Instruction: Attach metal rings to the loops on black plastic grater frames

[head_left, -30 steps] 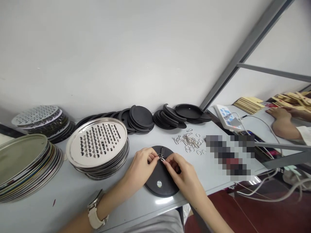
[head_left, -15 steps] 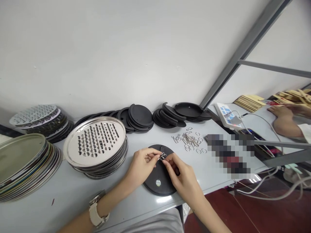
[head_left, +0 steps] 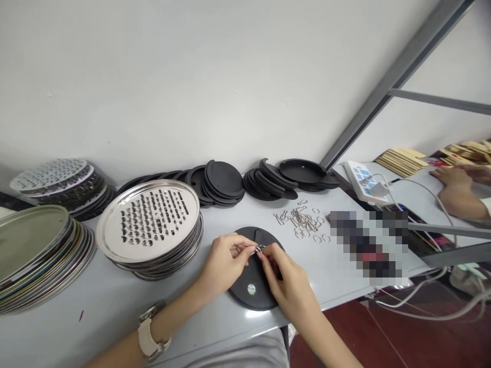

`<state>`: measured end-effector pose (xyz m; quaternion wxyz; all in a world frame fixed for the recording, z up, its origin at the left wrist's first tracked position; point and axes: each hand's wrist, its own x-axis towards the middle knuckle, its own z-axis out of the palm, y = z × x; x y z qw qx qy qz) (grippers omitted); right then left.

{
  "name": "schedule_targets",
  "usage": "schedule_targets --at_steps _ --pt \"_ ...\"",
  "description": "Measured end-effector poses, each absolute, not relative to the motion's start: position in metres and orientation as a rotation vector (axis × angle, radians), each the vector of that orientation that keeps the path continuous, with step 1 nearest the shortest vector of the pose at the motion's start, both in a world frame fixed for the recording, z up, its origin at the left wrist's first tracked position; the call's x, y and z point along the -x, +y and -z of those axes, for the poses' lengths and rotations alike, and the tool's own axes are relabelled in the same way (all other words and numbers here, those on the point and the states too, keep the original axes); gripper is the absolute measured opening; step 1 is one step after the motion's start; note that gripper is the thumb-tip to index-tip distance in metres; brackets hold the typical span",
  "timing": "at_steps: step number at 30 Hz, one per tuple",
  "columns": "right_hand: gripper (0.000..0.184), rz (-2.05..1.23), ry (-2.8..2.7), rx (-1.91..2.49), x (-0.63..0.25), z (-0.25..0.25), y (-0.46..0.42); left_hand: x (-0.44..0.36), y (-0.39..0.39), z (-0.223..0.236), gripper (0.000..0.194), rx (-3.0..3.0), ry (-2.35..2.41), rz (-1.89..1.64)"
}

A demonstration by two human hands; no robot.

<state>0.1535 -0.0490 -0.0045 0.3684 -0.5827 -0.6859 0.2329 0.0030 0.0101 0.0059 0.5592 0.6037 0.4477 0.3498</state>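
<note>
Over a round black disc [head_left: 251, 278], my left hand [head_left: 230, 258] and my right hand [head_left: 286, 273] meet fingertip to fingertip. Shiny small metal hardware [head_left: 260, 248] shows between them, mostly covered. My left thumb and finger pinch what looks like a key ring, while my right fingers are closed on a small metal clasp joined to or touching it. The disc lies flat with a short raised tab [head_left: 259, 236] and a round sticker [head_left: 251, 289]. Right of my hands is a loose pile of metal rings and clasps [head_left: 305, 220].
On my left stand a stack of round metal plates topped with small black-and-silver parts [head_left: 115, 240] and a stack of oval plates [head_left: 30, 240]. Black discs [head_left: 226, 179] line the wall. A power strip [head_left: 364, 181], a metal frame [head_left: 383, 97] and another person's hand [head_left: 452, 176] are at right.
My fingertips have shifted slightly around the metal pieces, and the ring that showed a second ago is now mostly covered. The view has swung a little; the disc stays put.
</note>
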Motion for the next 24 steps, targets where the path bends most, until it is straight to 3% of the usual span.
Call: schedule_targets --at_steps 24 --pt "0.015 -0.508 -1.826 1.495 -0.1537 0.0086 -0.0503 -0.0037 0.0098 -0.0083 0.018 -1.389 1.064 -0.851"
